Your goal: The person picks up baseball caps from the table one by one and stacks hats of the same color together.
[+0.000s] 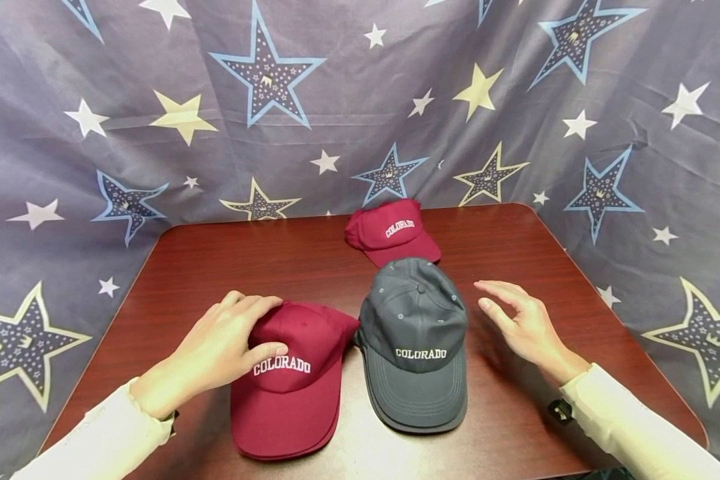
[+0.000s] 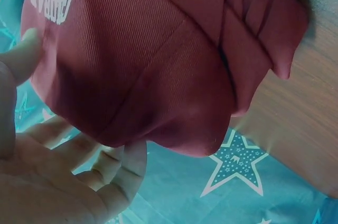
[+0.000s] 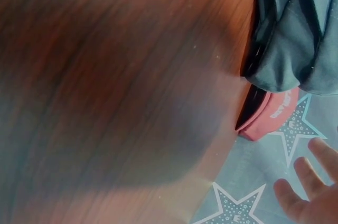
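In the head view my left hand [image 1: 219, 343] holds the crown of a maroon baseball cap [image 1: 288, 417] at the front left, thumb by its white COLORADO lettering. The left wrist view shows the thumb on the front of the maroon cap [image 2: 137, 60] and fingertips against the crown's far edge; layered folds suggest nested caps. Beside it stands a dark grey COLORADO cap [image 1: 417, 320] with a second brim edge beneath. My right hand [image 1: 528, 327] hovers right of the grey cap, fingers extended, holding nothing. The right wrist view catches its fingertips [image 3: 289, 195] apart from the grey cap [image 3: 296, 49].
Another maroon COLORADO cap [image 1: 390, 230] lies at the table's back edge, behind the grey one. The reddish-brown wooden table [image 1: 234, 260] has rounded back corners. A grey star-patterned curtain [image 1: 348, 80] hangs around its back and sides.
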`<state>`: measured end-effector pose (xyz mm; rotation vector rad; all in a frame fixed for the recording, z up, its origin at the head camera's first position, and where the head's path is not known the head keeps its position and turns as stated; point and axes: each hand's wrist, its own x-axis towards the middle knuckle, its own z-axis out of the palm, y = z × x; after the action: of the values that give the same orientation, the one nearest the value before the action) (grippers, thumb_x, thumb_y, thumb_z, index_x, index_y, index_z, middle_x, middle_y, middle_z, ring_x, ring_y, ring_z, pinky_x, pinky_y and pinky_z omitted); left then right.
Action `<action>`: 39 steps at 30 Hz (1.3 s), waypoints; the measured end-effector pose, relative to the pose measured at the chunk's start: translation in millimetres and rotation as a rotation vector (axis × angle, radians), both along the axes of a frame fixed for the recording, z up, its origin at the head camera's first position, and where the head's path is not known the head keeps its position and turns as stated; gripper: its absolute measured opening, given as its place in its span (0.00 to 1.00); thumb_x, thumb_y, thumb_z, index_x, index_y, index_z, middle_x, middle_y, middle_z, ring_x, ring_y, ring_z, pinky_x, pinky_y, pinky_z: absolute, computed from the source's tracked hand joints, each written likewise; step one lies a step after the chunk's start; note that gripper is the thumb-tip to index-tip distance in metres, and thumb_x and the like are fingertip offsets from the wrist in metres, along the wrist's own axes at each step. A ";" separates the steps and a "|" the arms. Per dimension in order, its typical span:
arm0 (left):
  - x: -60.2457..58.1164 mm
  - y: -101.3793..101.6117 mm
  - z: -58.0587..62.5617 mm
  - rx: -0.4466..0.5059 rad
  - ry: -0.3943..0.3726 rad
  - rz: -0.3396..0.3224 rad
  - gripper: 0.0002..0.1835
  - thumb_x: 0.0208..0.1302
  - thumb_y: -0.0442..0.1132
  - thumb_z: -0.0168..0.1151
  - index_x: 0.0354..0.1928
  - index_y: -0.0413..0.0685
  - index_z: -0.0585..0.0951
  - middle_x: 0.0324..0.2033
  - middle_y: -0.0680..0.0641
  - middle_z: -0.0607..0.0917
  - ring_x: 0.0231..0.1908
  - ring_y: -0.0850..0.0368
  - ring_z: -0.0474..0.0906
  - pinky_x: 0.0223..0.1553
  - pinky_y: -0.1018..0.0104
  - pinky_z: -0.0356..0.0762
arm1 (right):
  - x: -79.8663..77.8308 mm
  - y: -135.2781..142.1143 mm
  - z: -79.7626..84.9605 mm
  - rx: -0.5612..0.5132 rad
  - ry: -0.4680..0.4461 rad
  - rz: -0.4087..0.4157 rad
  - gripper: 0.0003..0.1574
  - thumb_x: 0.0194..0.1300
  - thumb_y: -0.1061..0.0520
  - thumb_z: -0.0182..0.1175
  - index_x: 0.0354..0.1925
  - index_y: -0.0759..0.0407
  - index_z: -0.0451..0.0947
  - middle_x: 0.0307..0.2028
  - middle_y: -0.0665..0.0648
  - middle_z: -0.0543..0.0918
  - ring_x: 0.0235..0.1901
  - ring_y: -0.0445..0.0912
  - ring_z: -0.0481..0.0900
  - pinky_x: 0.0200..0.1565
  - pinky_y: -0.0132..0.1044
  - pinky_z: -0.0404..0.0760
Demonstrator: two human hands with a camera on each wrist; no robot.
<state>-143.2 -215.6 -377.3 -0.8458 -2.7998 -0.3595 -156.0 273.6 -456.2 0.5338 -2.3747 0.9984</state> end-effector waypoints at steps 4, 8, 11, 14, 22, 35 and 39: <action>-2.7 1.6 5.0 0.025 0.007 0.004 0.36 0.57 0.59 0.75 0.62 0.47 0.80 0.54 0.45 0.85 0.49 0.46 0.76 0.54 0.44 0.73 | 0.1 0.0 -0.3 0.000 0.000 -0.003 0.23 0.66 0.66 0.68 0.59 0.55 0.84 0.55 0.58 0.85 0.58 0.50 0.80 0.61 0.19 0.65; -6.9 3.2 8.4 0.058 0.019 0.008 0.33 0.62 0.60 0.71 0.62 0.46 0.80 0.55 0.45 0.85 0.51 0.45 0.76 0.57 0.44 0.72 | 0.7 -0.3 -1.0 0.000 0.001 -0.006 0.23 0.66 0.66 0.68 0.58 0.57 0.84 0.55 0.57 0.86 0.58 0.48 0.79 0.61 0.19 0.65; -10.8 5.2 10.2 0.083 0.018 0.013 0.32 0.64 0.58 0.69 0.63 0.45 0.80 0.56 0.44 0.85 0.52 0.44 0.76 0.58 0.44 0.71 | 1.2 -0.3 -1.7 -0.001 0.001 -0.009 0.23 0.66 0.66 0.68 0.58 0.58 0.84 0.55 0.56 0.86 0.58 0.47 0.79 0.61 0.19 0.65; -14.6 7.3 12.2 0.094 0.008 0.021 0.31 0.66 0.57 0.68 0.63 0.44 0.79 0.57 0.42 0.84 0.53 0.43 0.76 0.58 0.43 0.71 | 1.4 -0.3 -2.2 -0.004 -0.002 -0.012 0.23 0.66 0.66 0.68 0.59 0.57 0.84 0.56 0.55 0.86 0.59 0.46 0.79 0.60 0.19 0.65; -23.7 12.3 13.4 0.092 -0.001 0.028 0.31 0.68 0.55 0.66 0.65 0.43 0.78 0.60 0.42 0.82 0.55 0.42 0.75 0.61 0.43 0.69 | -0.5 -0.8 -2.2 -0.004 0.006 -0.012 0.23 0.66 0.66 0.68 0.59 0.57 0.84 0.55 0.56 0.86 0.58 0.48 0.79 0.60 0.19 0.66; -24.7 12.8 13.7 0.104 -0.022 0.042 0.32 0.70 0.56 0.64 0.67 0.43 0.76 0.62 0.42 0.81 0.58 0.41 0.73 0.63 0.43 0.67 | -21.5 -6.2 15.4 0.046 -0.011 -0.026 0.23 0.67 0.61 0.68 0.60 0.53 0.84 0.56 0.55 0.86 0.58 0.48 0.80 0.60 0.23 0.67; -22.1 10.7 13.4 0.133 -0.045 0.056 0.32 0.71 0.57 0.63 0.68 0.44 0.75 0.63 0.42 0.80 0.61 0.41 0.72 0.64 0.42 0.66 | -33.5 -9.9 27.7 0.071 -0.042 -0.018 0.22 0.70 0.58 0.67 0.61 0.54 0.83 0.56 0.56 0.86 0.59 0.53 0.81 0.61 0.37 0.73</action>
<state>-165.3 -205.0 -363.9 -0.7379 -2.7968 -0.5547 -189.5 263.7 -428.5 0.5209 -2.4559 0.9288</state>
